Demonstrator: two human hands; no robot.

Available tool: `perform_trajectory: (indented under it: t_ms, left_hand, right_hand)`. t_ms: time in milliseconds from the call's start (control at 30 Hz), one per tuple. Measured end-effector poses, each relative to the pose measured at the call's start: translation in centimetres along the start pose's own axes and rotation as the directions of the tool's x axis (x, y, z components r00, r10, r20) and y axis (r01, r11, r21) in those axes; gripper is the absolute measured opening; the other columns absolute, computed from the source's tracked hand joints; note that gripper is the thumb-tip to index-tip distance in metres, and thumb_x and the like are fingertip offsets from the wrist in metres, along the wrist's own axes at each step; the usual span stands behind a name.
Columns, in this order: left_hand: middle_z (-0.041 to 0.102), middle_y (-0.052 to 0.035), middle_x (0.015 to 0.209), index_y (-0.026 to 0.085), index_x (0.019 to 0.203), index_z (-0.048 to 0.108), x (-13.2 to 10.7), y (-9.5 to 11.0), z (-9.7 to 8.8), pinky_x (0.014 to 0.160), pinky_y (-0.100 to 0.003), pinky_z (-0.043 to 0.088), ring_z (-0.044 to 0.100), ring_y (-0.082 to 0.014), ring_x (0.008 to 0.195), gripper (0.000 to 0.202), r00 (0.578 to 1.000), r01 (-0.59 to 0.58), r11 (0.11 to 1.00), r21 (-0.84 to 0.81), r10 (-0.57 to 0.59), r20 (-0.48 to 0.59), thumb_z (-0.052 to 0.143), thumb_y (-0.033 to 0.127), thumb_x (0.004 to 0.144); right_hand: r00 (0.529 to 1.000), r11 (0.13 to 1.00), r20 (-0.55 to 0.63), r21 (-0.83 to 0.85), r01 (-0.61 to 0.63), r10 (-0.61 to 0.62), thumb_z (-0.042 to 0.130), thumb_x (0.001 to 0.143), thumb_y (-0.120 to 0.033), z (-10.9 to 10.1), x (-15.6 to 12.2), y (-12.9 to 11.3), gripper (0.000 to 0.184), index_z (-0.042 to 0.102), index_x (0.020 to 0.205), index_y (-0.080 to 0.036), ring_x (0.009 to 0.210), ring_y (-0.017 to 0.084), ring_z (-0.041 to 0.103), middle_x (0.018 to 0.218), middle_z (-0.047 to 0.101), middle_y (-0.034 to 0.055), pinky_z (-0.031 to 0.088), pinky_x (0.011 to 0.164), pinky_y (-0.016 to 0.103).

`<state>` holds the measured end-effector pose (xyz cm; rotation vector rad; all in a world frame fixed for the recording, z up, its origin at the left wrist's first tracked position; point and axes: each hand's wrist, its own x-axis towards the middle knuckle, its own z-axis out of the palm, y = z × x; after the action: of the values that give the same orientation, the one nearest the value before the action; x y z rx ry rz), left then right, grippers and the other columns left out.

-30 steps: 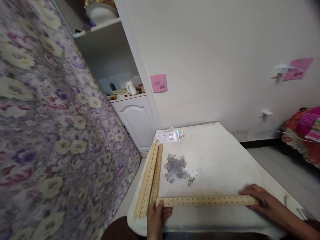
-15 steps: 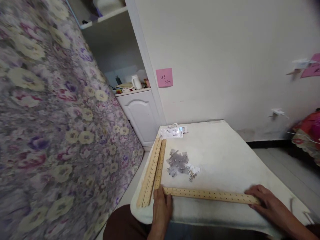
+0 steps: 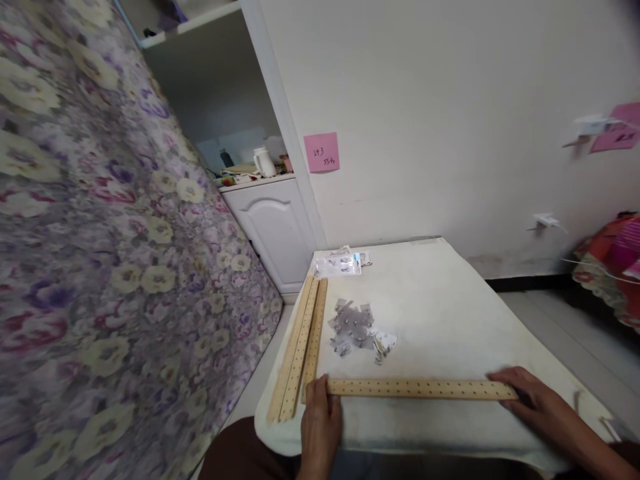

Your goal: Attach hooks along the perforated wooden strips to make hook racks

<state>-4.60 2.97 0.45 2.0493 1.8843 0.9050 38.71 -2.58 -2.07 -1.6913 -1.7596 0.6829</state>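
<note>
A light wooden strip with rows of small holes (image 3: 415, 389) lies crosswise near the front edge of the table. My left hand (image 3: 320, 415) grips its left end, and my right hand (image 3: 525, 399) has its fingers closed round the right end. Beside my left hand, several more perforated wooden strips (image 3: 300, 347) lie lengthwise along the table's left side. Past the held strip rests a heap of small grey plastic bags with metal bits (image 3: 351, 325). Touching the heap's right side are small white pieces with thin brownish parts (image 3: 384, 344), too small to name.
At the table's far left corner lie clear flat packages (image 3: 337, 265). A pale cloth covers the table (image 3: 425, 307). A floral curtain (image 3: 125, 267) hangs on the left, near a white cabinet (image 3: 277, 227). The wall carries a pink note (image 3: 321, 152) and a white plug (image 3: 546, 220).
The view has shifted slightly to the right. The right end of the held strip has come up a little, so it lies more level. Both hands keep their hold.
</note>
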Motion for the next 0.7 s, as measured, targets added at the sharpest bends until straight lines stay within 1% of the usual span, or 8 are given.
perform_trajectory:
  t_ms: [133, 233, 433, 567, 700]
  left_hand:
    - [0.054, -0.0121, 0.112, 0.017, 0.115, 0.049, 0.1, -0.6, 0.3, 0.088, -0.041, 0.044, 0.053, -0.0254, 0.105, 0.038, 0.999, 0.012, 0.999, -0.033, -0.013, -0.041, 0.044, 0.025, 0.078]
    - [0.054, -0.0129, 0.113, 0.016, 0.116, 0.049, 0.2, -1.0, 0.5, 0.089, -0.042, 0.044, 0.052, -0.0265, 0.107, 0.040, 0.997, 0.019, 0.998, -0.051, -0.023, -0.067, 0.045, 0.023, 0.077]
    - [0.054, -0.0148, 0.112, 0.013, 0.115, 0.048, 0.2, -0.9, 0.3, 0.086, -0.041, 0.045, 0.052, -0.0266, 0.105, 0.038, 0.997, 0.037, 0.998, -0.044, -0.039, -0.063, 0.042, 0.026, 0.080]
    - [0.054, -0.0129, 0.112, 0.016, 0.112, 0.050, 0.4, -0.8, 0.2, 0.084, -0.040, 0.046, 0.053, -0.0264, 0.104, 0.035, 0.998, 0.047, 0.999, -0.018, -0.048, -0.049, 0.042, 0.025, 0.079]
    - [0.055, -0.0113, 0.111, 0.018, 0.112, 0.051, 0.5, -1.0, 0.4, 0.083, -0.038, 0.047, 0.055, -0.0251, 0.103, 0.035, 0.997, 0.027, 0.999, -0.021, -0.029, -0.068, 0.043, 0.026, 0.079]
  right_hand:
    - [0.999, 1.000, -0.042, -0.009, -0.014, 0.014, 0.055, 0.070, -0.036, 0.4, 0.1, 0.7, 0.036, 0.062, 0.103, -0.023, 0.102, 0.026, 0.053, 0.103, 0.059, 0.0092, 0.040, 0.092, 0.040]
    - [0.998, 1.000, -0.063, -0.026, -0.005, 0.003, 0.055, 0.072, -0.037, 0.6, 0.1, 0.8, 0.034, 0.063, 0.101, -0.023, 0.101, 0.027, 0.054, 0.103, 0.060, 0.0093, 0.041, 0.092, 0.039]
    - [0.998, 0.998, -0.058, -0.062, 0.016, -0.020, 0.056, 0.071, -0.038, 0.5, 0.3, 0.3, 0.033, 0.065, 0.099, -0.024, 0.099, 0.025, 0.056, 0.101, 0.061, 0.0082, 0.043, 0.091, 0.037]
    - [0.997, 0.999, -0.072, -0.049, -0.003, 0.000, 0.056, 0.070, -0.038, 0.5, 0.5, 0.1, 0.034, 0.065, 0.100, -0.024, 0.099, 0.025, 0.056, 0.100, 0.061, 0.0077, 0.044, 0.089, 0.036]
    - [0.998, 1.000, -0.057, -0.019, -0.009, 0.008, 0.055, 0.070, -0.037, 0.4, 0.5, -0.1, 0.035, 0.064, 0.102, -0.023, 0.098, 0.025, 0.056, 0.099, 0.061, 0.0079, 0.044, 0.089, 0.035]
